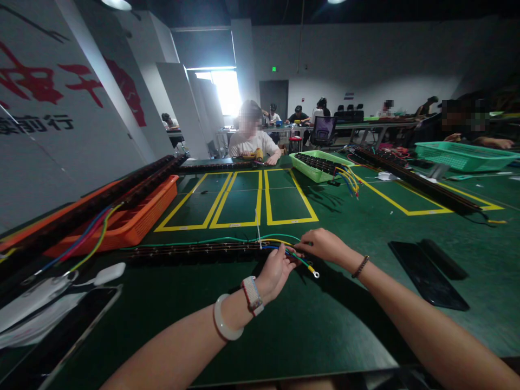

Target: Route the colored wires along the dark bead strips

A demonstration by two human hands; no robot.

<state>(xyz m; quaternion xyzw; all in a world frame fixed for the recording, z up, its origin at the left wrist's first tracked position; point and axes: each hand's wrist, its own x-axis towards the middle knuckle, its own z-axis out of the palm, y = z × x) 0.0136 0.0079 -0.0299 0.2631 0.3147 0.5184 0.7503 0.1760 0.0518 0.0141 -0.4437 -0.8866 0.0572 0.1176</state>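
A long black strip [195,251] with metal contacts lies across the table in front of me. Coloured wires [280,242], green, yellow and blue, run out of its right end. My left hand [278,271] is closed around these wires close to that end. Just to the right, my right hand [320,245] pinches at the same bundle, its fingertips partly hidden. A ring terminal [316,274] with a yellow sleeve pokes out below my hands. A white cable tie [259,230] stands up from the strip's end, left of my fingers.
An orange basket [156,214] holding similar strips stands at the left. Phones [428,275] lie at the right and near left. A green basket [314,168] with wired strips is further back, and a person [252,135] works across the table.
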